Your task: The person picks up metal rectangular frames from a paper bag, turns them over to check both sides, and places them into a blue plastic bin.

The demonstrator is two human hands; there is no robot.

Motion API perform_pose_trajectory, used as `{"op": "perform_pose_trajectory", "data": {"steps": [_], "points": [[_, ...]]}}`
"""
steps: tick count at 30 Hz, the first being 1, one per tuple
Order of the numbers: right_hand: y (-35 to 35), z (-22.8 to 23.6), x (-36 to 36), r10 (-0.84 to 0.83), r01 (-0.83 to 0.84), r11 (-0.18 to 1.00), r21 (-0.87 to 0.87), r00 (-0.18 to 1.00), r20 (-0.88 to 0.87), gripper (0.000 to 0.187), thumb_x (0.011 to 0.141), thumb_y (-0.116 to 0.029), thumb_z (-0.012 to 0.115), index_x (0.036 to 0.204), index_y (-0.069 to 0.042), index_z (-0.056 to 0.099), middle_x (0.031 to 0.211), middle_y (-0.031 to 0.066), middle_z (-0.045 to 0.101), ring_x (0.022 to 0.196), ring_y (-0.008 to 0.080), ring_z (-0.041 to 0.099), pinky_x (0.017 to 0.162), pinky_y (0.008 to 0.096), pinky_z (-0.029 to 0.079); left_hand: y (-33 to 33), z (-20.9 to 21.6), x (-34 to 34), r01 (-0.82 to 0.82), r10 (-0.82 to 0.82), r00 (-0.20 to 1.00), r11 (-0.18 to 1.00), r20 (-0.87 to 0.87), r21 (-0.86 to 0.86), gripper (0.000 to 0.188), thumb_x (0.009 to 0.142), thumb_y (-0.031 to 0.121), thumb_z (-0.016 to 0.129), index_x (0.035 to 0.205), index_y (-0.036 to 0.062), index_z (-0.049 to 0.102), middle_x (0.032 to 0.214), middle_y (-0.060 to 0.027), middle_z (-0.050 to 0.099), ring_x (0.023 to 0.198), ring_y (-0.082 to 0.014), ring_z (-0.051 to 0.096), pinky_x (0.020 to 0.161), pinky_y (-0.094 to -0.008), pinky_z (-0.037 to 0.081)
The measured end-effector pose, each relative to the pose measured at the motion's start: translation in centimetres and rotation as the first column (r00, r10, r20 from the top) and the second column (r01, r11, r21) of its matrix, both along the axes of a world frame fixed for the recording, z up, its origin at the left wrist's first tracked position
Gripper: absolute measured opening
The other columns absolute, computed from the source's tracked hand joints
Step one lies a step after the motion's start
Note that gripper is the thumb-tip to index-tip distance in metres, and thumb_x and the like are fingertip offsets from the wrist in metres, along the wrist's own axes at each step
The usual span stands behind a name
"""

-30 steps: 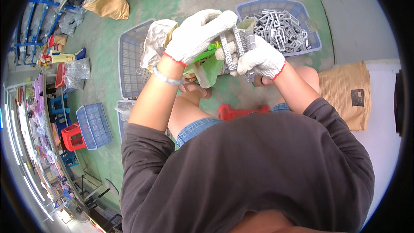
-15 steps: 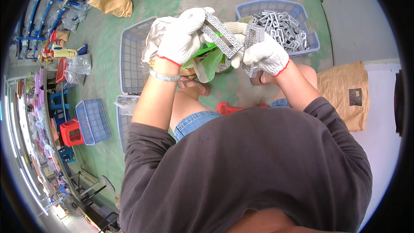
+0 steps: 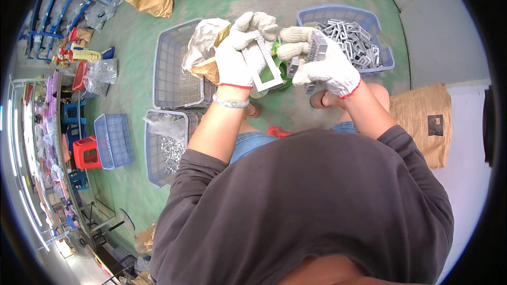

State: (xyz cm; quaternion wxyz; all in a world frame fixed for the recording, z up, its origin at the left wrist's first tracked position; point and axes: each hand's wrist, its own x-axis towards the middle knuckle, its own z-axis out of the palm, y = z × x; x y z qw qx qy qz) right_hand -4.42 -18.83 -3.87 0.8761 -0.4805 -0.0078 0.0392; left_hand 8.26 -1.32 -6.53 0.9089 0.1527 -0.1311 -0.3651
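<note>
My left hand (image 3: 231,60), in a white knitted glove with a red cuff, holds a grey rectangular frame (image 3: 270,84) with an open middle. Its smooth rim faces up, and the thumb and fingers close around its far end. In my right hand (image 3: 334,69), gloved the same way, is a grey piece with a toothed edge (image 3: 317,47), gripped between thumb and fingers. The two hands are a short way apart. Below and between them, green material (image 3: 285,71) shows, partly hidden by the gloves.
A blue-grey basket (image 3: 388,60) of similar grey frames stands beyond my right hand. On the left are a basket (image 3: 158,82) with sacking and another (image 3: 153,161) holding small shiny pieces. A brown sack (image 3: 422,121) lies at right; a red stool (image 3: 86,153) stands far left.
My left hand has turned its frame from the ridged face to the smooth rim and drawn it away from the right hand. The right hand keeps its piece, nearly in place.
</note>
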Motion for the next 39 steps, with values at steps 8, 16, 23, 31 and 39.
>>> {"op": "perform_pose_trajectory", "data": {"steps": [8, 16, 23, 31, 39], "points": [[-1.2, -0.4, 0.1, -0.036, 0.034, 0.998, -0.051, 0.999, -0.031, 0.064, 0.073, 0.004, 0.073, 0.133, 0.002, 0.050, 0.100, 0.0112, 0.068, 0.079, 0.0198, 0.067, 0.063, 0.0285, 0.056, 0.7, 2.6, -0.4, -0.144, 0.141, 0.985, 0.989, -0.096, -0.025, 0.064, 0.075, -0.005, 0.054, 0.138, -0.0021, 0.041, 0.129, -0.0238, 0.050, 0.120, -0.0376, 0.050, 0.106, -0.0494, 0.041], [-1.5, -0.9, 0.9, -0.078, 0.067, 0.993, -0.097, 0.990, -0.115, 0.071, 0.064, 0.006, 0.076, 0.130, 0.000, 0.052, 0.092, 0.0074, 0.065, 0.075, 0.0176, 0.064, 0.059, 0.0274, 0.054, 4.7, -1.3, 4.7, -0.217, 0.212, 0.970, 0.976, -0.117, -0.032, 0.061, 0.082, -0.003, 0.049, 0.142, -0.0002, 0.037, 0.135, -0.0248, 0.045, 0.128, -0.0434, 0.043, 0.106, -0.0522, 0.040], [-1.4, -2.3, 2.7, -0.099, 0.070, 0.979, -0.193, 0.984, -0.148, 0.073, 0.061, 0.006, 0.075, 0.130, 0.003, 0.052, 0.089, 0.0059, 0.063, 0.073, 0.0164, 0.063, 0.058, 0.0269, 0.056, 8.1, -1.0, 7.1, -0.291, 0.292, 0.956, 0.955, 0.003, -0.053, 0.062, 0.081, -0.007, 0.048, 0.142, 0.0010, 0.038, 0.136, -0.0258, 0.045, 0.128, -0.0452, 0.044, 0.113, -0.0558, 0.034], [-1.3, -3.3, 4.6, -0.046, 0.012, 0.980, -0.200, 0.985, -0.168, 0.073, 0.060, 0.007, 0.077, 0.129, 0.004, 0.053, 0.086, 0.0063, 0.064, 0.073, 0.0164, 0.063, 0.059, 0.0269, 0.055, 8.7, -0.3, 8.8, -0.298, 0.301, 0.954, 0.944, 0.004, -0.141, 0.066, 0.076, -0.009, 0.049, 0.141, -0.0011, 0.039, 0.135, -0.0266, 0.048, 0.127, -0.0447, 0.045, 0.112, -0.0579, 0.034], [-1.7, -4.1, 5.4, -0.022, -0.011, 0.990, -0.142, 0.974, -0.226, 0.075, 0.060, 0.008, 0.077, 0.130, 0.005, 0.051, 0.086, 0.0075, 0.065, 0.072, 0.0176, 0.065, 0.057, 0.0279, 0.056, 12.5, -9.6, 19.4, -0.728, 0.813, 0.568, 0.421, 0.131, 0.541, 0.044, 0.077, -0.012, 0.048, 0.120, -0.0043, 0.053, 0.106, -0.0192, 0.061, 0.097, -0.0287, 0.061, 0.083, -0.0357, 0.054]]}}
